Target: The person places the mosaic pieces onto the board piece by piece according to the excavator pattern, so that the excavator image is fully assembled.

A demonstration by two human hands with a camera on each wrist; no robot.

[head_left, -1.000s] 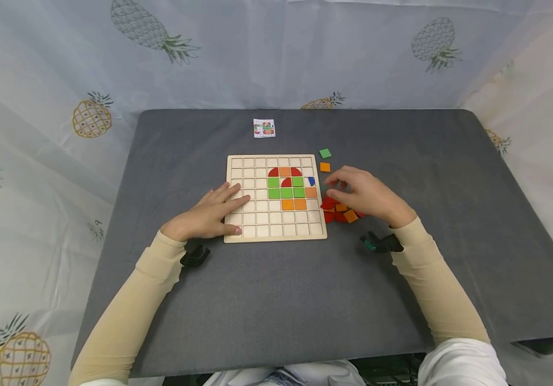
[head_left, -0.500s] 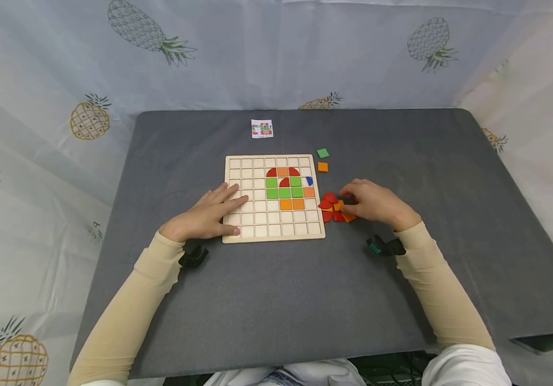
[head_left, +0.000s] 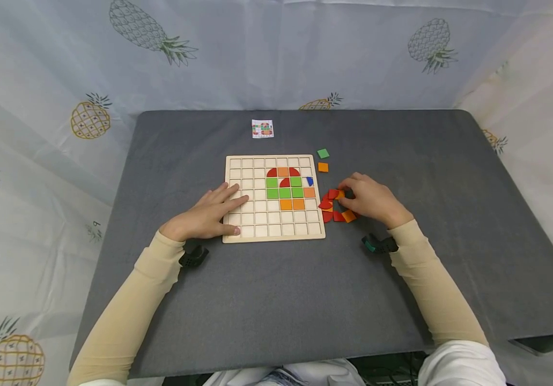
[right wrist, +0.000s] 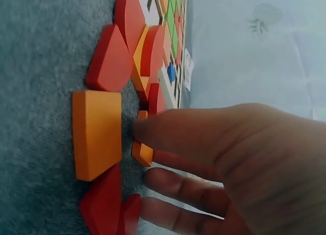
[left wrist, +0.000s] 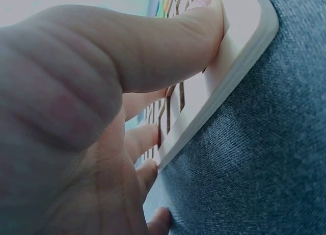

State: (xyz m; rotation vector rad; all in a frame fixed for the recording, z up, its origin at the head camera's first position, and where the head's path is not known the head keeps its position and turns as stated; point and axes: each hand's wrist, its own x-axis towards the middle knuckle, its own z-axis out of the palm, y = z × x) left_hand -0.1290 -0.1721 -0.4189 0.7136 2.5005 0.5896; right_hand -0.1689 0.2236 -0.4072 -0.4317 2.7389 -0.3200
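Note:
A wooden grid board (head_left: 257, 218) holds green, orange and red tiles plus a small blue piece (head_left: 310, 181). My left hand (head_left: 207, 213) rests spread across its left edge; in the left wrist view the thumb (left wrist: 173, 51) presses on the board's rim. Right of the board lies a loose pile of red quarter-round tiles (right wrist: 109, 61) and orange square tiles (right wrist: 97, 133). At the pile's far side my right hand (head_left: 370, 199) pinches an orange tile (right wrist: 142, 152) between thumb and forefinger, partly hidden by the thumb. A red tile (head_left: 333, 193) lies against it.
A small printed card (head_left: 263, 128) with a coloured pattern lies behind the board. One green tile (head_left: 323, 154) and one orange square (head_left: 323, 167) lie apart near the board's far right corner. Everything is on a grey cloth-covered table (head_left: 276, 300).
My right hand went from beside the board to the pile, then slightly away from me, shifting an orange tile and a red tile the same way. The left hand stays put.

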